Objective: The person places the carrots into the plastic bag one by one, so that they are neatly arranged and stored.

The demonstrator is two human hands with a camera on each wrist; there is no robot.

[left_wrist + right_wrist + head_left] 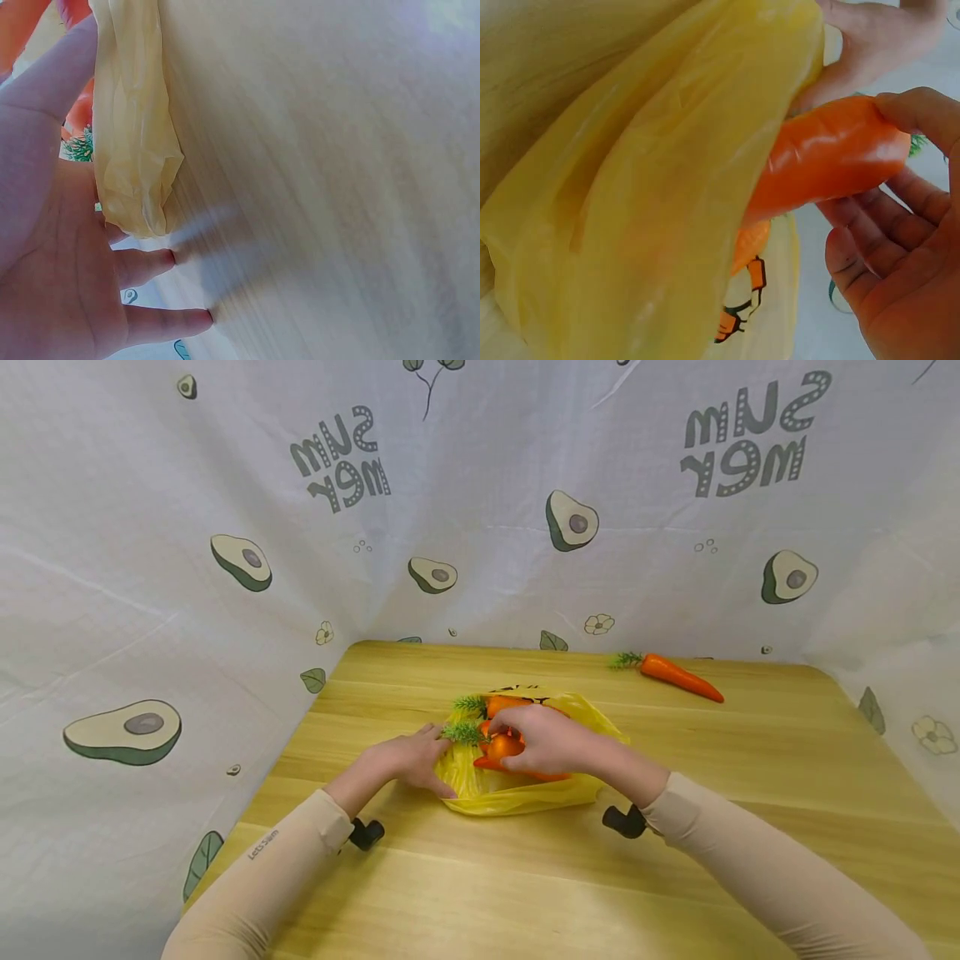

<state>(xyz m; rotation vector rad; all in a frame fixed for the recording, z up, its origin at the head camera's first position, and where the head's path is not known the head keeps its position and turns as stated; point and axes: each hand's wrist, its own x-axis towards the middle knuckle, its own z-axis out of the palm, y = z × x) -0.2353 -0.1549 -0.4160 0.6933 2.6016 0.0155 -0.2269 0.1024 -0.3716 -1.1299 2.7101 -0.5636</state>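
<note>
A yellow plastic bag (pixel 517 800) lies on the table with its mouth toward the left. Several orange toy carrots with green tops are inside it; one carrot (pixel 504 703) shows near the bag's far side. My right hand (pixel 551 739) pinches the thick end of another carrot (pixel 832 157) between thumb and fingers, its narrow part within the bag. At the bag's left edge, my left hand (pixel 416 760) touches the opening with spread, mostly straight fingers. In the left wrist view, its thumb passes behind the bag's edge and fingertips (pixel 206 320) reach the tabletop.
One more carrot (pixel 681 677) lies outside the bag at the table's back right. The wooden table (pixel 465 893) is bordered behind and at the sides by a white cloth (pixel 480 468) printed with avocados.
</note>
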